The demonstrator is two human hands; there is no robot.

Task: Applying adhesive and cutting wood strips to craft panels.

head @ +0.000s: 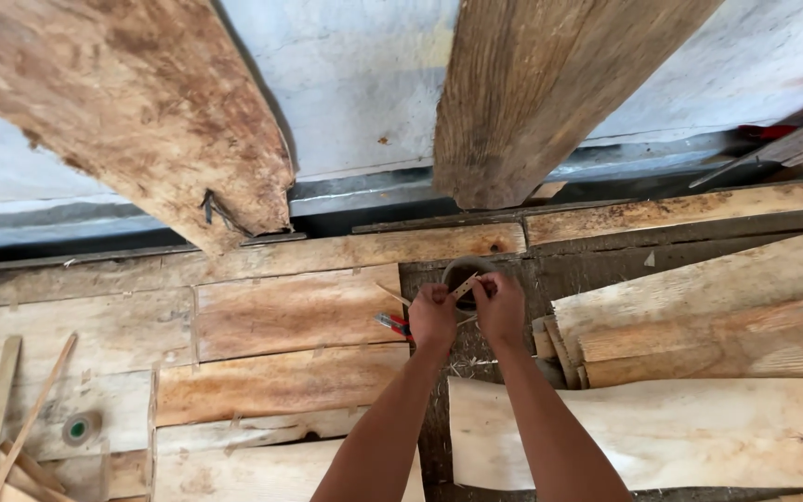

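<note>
Thin strip: a thin pale wooden strip (465, 286) is pinched at both ends between the two hands, slanting up to the right, over the dark gap between the boards.
Left hand: the left hand (432, 316) has its fingers closed narrowly on the lower left end of the thin pale wooden strip.
Right hand: the right hand (500, 307) grips the upper right end with its fingertips, close beside the other hand.
Ring: a round grey ring-shaped object (467, 270) sits just behind the hands; its make cannot be told.
Tool: a small red-handled tool (390, 323) lies on the boards just left of the left hand.
Floor: rough, worn wooden planks (281, 316) lie side by side; pale fresh-cut wooden slabs (662, 432) are stacked to the right.
Beams: two heavy weathered wooden beams (141, 102) lean against a pale wall (355, 84).
Far left: a small roll of tape (79, 428) rests near thin wooden sticks (30, 418).
</note>
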